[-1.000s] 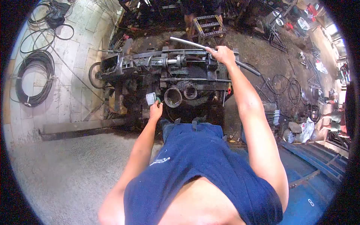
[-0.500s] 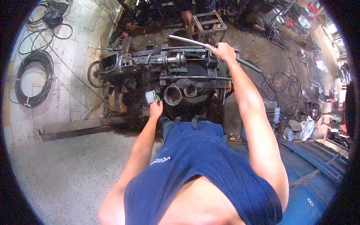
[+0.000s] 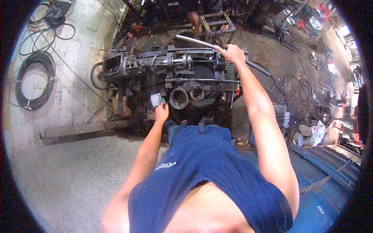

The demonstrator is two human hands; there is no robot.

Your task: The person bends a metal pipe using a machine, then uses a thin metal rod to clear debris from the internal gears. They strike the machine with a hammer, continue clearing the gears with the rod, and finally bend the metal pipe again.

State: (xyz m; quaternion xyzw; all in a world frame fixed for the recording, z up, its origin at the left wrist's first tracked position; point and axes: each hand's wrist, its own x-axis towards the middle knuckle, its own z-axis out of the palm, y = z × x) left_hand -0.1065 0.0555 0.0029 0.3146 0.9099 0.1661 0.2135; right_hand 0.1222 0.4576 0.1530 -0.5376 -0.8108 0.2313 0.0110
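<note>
My right hand [image 3: 233,54] is closed around a long grey metal tube [image 3: 196,41], which slants over the far side of a dark, greasy machine [image 3: 175,62]. The tube's other end sticks out to the right, past my forearm. Near the machine's front, my left hand [image 3: 161,113] has its fingers closed at a green part [image 3: 163,102] beside a small pale square box [image 3: 155,99]. Two round, open-ended metal cylinders sit just right of that hand; the larger cylinder [image 3: 179,98] is nearer to it.
A metal step stool [image 3: 218,26] stands beyond the machine, with another person's legs [image 3: 194,19] close by. Coiled black cable [image 3: 35,80] lies on the pale tiled surface at left. Stacked metal rods [image 3: 280,116] and a blue metal panel [image 3: 318,194] are on the right.
Both hands and the tube stay almost exactly where they were; only a very slight shift of the view shows.
</note>
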